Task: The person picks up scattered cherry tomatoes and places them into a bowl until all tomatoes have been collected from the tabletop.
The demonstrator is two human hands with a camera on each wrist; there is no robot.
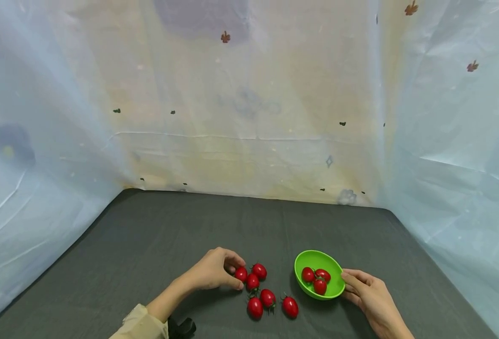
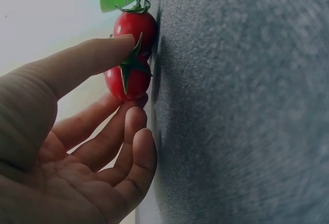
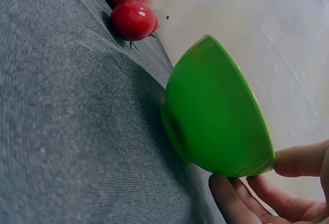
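My left hand (image 1: pixel 213 270) reaches over a loose group of cherry tomatoes, thumb and fingertips pinching the leftmost cherry tomato (image 1: pixel 241 273). In the left wrist view, the thumb lies across that tomato (image 2: pixel 128 82) by its green stem and the fingers come under it. Close beside it lie several more red tomatoes (image 1: pixel 268 298), one (image 1: pixel 290 307) a little apart toward the bowl. My right hand (image 1: pixel 370 296) holds the green bowl (image 1: pixel 336 266) at its right rim, thumb at the edge and fingers underneath. Three tomatoes (image 1: pixel 320 286) rest in the bowl.
Dark grey cloth (image 1: pixel 147 245) covers the table. Pale patterned sheeting (image 1: pixel 249 155) hangs behind it and along both sides. A black object (image 1: pixel 183 328) sits beside the left sleeve (image 1: pixel 141 325) at the front edge of the view.
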